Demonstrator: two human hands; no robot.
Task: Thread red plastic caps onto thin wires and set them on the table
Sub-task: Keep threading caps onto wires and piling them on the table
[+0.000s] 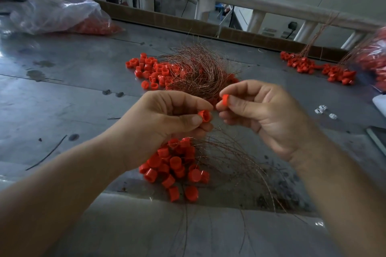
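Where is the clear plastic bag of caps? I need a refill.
The plastic bag lies at the table's far left, beyond the loose caps.

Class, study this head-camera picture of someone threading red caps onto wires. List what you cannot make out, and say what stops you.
- Head view: any wire between the two held caps, the left hand cap and the right hand cap: too thin.
- Head view: contents of the plastic bag: blurred by film.
- Head view: red mass at right: motion-blurred and cut by the edge.
- Head view: small white pieces: too small.
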